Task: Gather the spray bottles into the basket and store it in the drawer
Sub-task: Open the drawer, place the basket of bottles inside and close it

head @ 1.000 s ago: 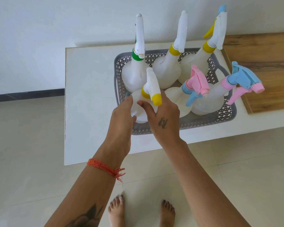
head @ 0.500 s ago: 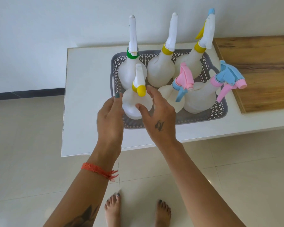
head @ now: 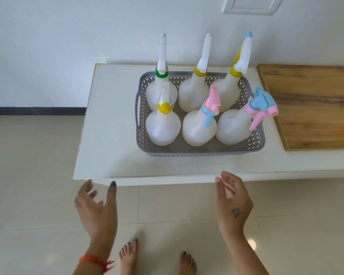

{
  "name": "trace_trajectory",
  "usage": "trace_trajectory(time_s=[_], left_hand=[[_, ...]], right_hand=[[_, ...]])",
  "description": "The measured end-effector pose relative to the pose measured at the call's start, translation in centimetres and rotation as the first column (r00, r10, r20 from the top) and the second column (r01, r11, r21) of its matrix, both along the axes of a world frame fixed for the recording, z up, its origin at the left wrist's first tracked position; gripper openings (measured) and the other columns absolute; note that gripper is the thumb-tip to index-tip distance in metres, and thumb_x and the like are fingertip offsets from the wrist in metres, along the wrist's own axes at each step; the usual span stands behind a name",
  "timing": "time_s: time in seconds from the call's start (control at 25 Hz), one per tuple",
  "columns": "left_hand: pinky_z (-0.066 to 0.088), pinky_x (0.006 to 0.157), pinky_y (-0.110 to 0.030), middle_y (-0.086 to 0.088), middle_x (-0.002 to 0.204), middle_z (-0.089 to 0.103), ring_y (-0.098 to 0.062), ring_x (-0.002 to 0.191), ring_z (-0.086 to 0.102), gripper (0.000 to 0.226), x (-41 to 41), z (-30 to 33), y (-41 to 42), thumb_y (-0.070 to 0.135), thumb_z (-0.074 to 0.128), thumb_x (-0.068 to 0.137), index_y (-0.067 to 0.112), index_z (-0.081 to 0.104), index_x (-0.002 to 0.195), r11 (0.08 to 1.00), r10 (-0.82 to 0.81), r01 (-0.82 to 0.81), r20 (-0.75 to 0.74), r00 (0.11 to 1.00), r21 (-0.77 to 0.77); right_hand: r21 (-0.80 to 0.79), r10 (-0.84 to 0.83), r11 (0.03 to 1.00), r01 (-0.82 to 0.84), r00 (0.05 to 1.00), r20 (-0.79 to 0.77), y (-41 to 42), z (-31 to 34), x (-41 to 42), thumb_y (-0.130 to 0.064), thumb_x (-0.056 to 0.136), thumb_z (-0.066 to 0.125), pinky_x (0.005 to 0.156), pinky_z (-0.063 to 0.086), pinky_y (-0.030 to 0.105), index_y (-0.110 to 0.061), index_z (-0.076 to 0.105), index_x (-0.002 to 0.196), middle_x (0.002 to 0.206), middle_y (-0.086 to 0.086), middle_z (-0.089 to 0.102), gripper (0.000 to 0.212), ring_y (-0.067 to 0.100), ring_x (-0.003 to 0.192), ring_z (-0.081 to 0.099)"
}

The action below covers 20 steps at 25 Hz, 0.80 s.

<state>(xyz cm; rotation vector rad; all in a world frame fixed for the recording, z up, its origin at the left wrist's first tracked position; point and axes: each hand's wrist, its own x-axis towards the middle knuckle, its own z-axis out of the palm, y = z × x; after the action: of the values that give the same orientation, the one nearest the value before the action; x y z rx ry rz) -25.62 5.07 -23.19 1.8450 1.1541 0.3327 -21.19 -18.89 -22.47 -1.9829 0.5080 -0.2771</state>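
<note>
Six white spray bottles stand upright in the grey lattice basket point(head: 199, 150), three in a back row and three in a front row, packed close and touching their neighbours. The basket sits on the white desk point(head: 115, 116), toward its right half, set back from the near edge. In the back row, the left bottle point(head: 160, 76) has a green collar and the middle bottle point(head: 195, 90) a yellow one; the right bottle point(head: 229, 90) has a yellow collar, a yellow trigger and a blue nozzle tip. In front, the left bottle point(head: 163, 126) wears a yellow collar, the middle bottle point(head: 199, 128) a pink head with a blue trigger, the right bottle point(head: 234, 126) a blue head with a pink trigger that leans out over the basket's right rim. A wooden board point(head: 310, 108) lies on the desk just right of the basket.

Both hands hover below the desk's near edge, above the tiled floor point(head: 28, 175), well apart from the basket. The left hand point(head: 96, 207) is spread wide and empty, somewhat blurred; an orange thread band point(head: 93, 262) circles its wrist. The right hand point(head: 233, 203) is loosely uncurled and grasps nothing. Bare feet point(head: 128, 257) show at the bottom
</note>
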Motion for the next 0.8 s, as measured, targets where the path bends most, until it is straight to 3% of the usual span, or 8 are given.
trace_trajectory(time_s=[0.08,0.16,0.24,0.36,0.52,0.64,0.8], left_hand=[[0.032,0.107,-0.041,-0.01,0.148,0.028,-0.024,0.133,0.035,0.088,0.2,-1.6,1.8,0.044,0.071,0.075,0.013,0.024,0.143,0.995,0.063,-0.067,-0.053,0.997,-0.068],[0.023,0.114,-0.044,-0.003,0.155,0.019,-0.02,0.141,0.022,0.104,1.0,-3.4,4.1,0.051,0.072,0.071,0.019,0.009,0.147,0.977,0.063,-0.076,-0.072,0.995,-0.197],[0.023,0.113,-0.041,0.003,0.155,0.024,-0.016,0.141,0.023,0.1,1.7,-5.0,5.3,0.05,0.073,0.07,0.022,0.014,0.146,0.947,0.037,-0.038,-0.008,0.999,-0.319],[0.026,0.103,-0.025,0.007,0.151,0.033,-0.015,0.139,0.028,0.084,2.0,-7.0,5.7,0.038,0.075,0.073,0.02,0.03,0.141,0.919,0.051,0.013,0.152,0.987,-0.393],[0.027,0.099,-0.019,0.01,0.146,0.038,-0.013,0.135,0.033,0.082,2.0,-8.3,6.0,0.03,0.077,0.073,0.018,0.029,0.138,0.889,0.114,0.023,0.27,0.956,-0.457],[0.03,0.094,-0.017,0.01,0.147,0.036,-0.013,0.133,0.035,0.085,1.9,-8.2,5.9,0.034,0.078,0.071,0.02,0.029,0.139,0.891,0.13,0.01,0.276,0.952,-0.454],[0.031,0.099,-0.025,0.011,0.149,0.034,-0.014,0.134,0.035,0.088,1.8,-8.0,6.0,0.04,0.079,0.068,0.023,0.03,0.139,0.901,0.135,-0.026,0.224,0.965,-0.433]], right_hand=[[0.002,0.021,1.0,-0.021,1.0,-0.018,-1.3,-1.1,-0.7,-0.013,0.084,0.064,0.083,0.05,0.013,-0.016,0.064,0.1,0.097,-0.001,0.069,0.016,0.013,0.093,0.067],[-0.028,0.053,0.998,-0.053,0.998,-0.016,-2.4,-2.1,-1.0,-0.013,0.084,0.065,0.082,0.047,0.006,-0.012,0.064,0.101,0.097,0.0,0.069,0.017,0.014,0.093,0.067],[-0.039,0.061,0.997,-0.061,0.998,-0.023,-3.3,-3.0,-1.3,-0.013,0.084,0.065,0.084,0.049,0.011,-0.01,0.064,0.103,0.099,0.003,0.069,0.019,0.015,0.093,0.067],[-0.044,0.045,0.998,-0.047,0.998,-0.032,-4.1,-4.0,-1.2,-0.011,0.084,0.065,0.086,0.053,0.028,-0.008,0.063,0.103,0.1,0.008,0.069,0.019,0.02,0.093,0.067],[-0.025,0.038,0.999,-0.039,0.998,-0.056,-3.6,-4.8,-0.6,-0.01,0.084,0.065,0.089,0.051,0.033,-0.007,0.063,0.103,0.099,0.008,0.068,0.019,0.02,0.094,0.066],[0.001,0.034,0.999,-0.034,0.997,-0.064,-2.5,-4.8,-0.3,-0.01,0.084,0.066,0.092,0.051,0.036,-0.006,0.064,0.104,0.102,0.011,0.068,0.02,0.021,0.095,0.066],[-0.01,0.068,0.998,-0.069,0.995,-0.071,-0.6,-4.7,-0.4,-0.009,0.084,0.066,0.094,0.05,0.036,-0.004,0.064,0.106,0.105,0.013,0.069,0.023,0.022,0.099,0.065]])
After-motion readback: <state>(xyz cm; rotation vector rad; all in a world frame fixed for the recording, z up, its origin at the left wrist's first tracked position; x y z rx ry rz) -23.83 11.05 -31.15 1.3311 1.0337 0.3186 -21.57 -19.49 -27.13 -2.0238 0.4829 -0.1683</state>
